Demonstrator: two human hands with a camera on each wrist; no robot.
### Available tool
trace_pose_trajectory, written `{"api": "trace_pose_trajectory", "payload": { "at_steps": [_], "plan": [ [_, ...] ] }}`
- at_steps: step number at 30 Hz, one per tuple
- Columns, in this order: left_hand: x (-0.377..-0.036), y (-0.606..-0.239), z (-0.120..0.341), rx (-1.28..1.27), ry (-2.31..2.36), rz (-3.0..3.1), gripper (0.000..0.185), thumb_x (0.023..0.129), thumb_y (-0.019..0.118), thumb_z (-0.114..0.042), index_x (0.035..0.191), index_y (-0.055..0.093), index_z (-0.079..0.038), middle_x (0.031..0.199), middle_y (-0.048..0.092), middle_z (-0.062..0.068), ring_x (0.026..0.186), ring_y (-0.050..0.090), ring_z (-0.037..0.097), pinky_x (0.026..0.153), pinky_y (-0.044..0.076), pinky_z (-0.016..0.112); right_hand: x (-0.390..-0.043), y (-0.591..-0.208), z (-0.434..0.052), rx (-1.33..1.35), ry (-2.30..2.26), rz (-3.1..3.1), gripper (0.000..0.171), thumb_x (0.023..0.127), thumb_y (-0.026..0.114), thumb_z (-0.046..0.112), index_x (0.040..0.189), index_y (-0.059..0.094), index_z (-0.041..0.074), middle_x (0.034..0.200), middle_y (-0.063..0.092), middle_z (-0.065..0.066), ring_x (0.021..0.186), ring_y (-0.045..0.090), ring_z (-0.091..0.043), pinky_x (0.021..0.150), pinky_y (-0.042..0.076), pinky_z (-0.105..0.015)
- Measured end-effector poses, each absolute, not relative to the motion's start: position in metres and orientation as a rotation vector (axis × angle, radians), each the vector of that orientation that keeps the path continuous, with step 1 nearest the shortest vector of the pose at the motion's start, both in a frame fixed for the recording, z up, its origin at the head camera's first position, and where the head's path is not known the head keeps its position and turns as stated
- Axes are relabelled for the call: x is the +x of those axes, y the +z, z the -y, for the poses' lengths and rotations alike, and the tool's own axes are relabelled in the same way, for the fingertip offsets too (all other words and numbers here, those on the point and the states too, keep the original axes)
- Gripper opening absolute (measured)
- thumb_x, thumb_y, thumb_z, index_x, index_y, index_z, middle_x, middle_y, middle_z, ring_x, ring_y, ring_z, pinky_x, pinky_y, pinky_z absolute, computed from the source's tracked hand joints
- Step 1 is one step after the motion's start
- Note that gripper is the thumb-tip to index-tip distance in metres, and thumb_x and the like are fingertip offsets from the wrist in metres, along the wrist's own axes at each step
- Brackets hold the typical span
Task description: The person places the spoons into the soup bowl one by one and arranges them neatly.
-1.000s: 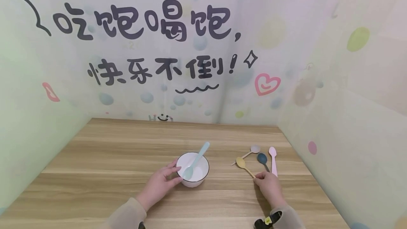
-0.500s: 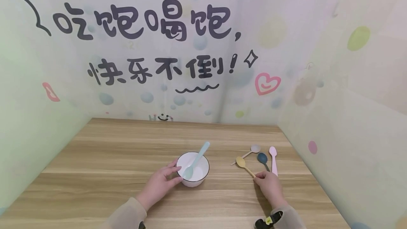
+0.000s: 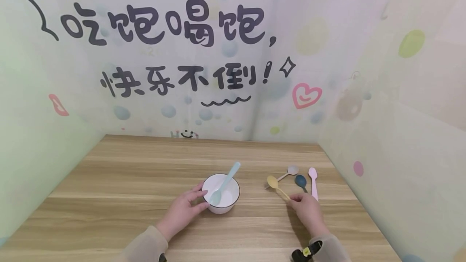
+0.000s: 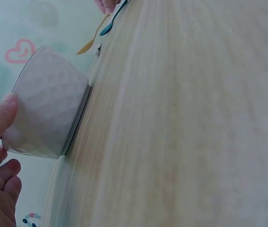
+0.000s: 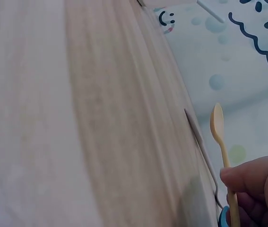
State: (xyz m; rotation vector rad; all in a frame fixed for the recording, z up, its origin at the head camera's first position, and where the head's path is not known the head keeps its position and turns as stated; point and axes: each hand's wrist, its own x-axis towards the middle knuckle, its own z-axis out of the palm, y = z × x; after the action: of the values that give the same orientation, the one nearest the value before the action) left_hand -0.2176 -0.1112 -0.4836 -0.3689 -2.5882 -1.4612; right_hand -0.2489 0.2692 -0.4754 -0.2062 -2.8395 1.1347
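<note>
- Yellow spoon (image 3: 272,181): raised just above the table (image 3: 145,181), its handle pinched between thumb and fingers of our right hand (image 3: 307,212), drawn nearly together.
- Bowl (image 3: 221,210): upright on the table, our left hand (image 3: 183,212) half-curled around its side, thumb and fingertips at the rim.
- Pale blue spoon (image 3: 228,178): leaning inside the bowl, handle over the rim.
- We see a grey spoon (image 3: 292,170), dark blue spoon (image 3: 300,181) and pink spoon (image 3: 314,183) nearby (the blue handle partly hidden).
</note>
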Motion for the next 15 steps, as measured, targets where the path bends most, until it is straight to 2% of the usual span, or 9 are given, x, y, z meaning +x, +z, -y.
{"api": "trace_pose_trajectory", "payload": {
  "at_steps": [6,15],
  "plan": [
    [-0.218,-0.483,0.111,-0.373,-1.463,2.588,0.041,0.082,0.077,-0.025,0.118,0.068,-0.006,0.144,0.048,0.007,0.133,0.042,0.029,0.110,0.032,0.047,-0.251,-0.467,-0.260,-0.165,1.121,2.832,0.015,0.087,0.067,0.012,0.097,0.071,0.002,0.083,0.067,-0.002,0.074,0.056,-0.017,0.062,0.045,-0.029],
    [-0.218,-0.483,0.111,-0.369,-1.456,2.599,0.042,0.083,0.077,-0.026,0.118,0.068,-0.006,0.144,0.048,0.005,0.134,0.042,0.029,0.111,0.032,0.047,-0.256,-0.454,-0.244,-0.069,1.168,2.836,0.010,0.087,0.069,0.013,0.095,0.072,0.006,0.083,0.066,0.000,0.076,0.057,-0.015,0.064,0.048,-0.029]
  ]
}}
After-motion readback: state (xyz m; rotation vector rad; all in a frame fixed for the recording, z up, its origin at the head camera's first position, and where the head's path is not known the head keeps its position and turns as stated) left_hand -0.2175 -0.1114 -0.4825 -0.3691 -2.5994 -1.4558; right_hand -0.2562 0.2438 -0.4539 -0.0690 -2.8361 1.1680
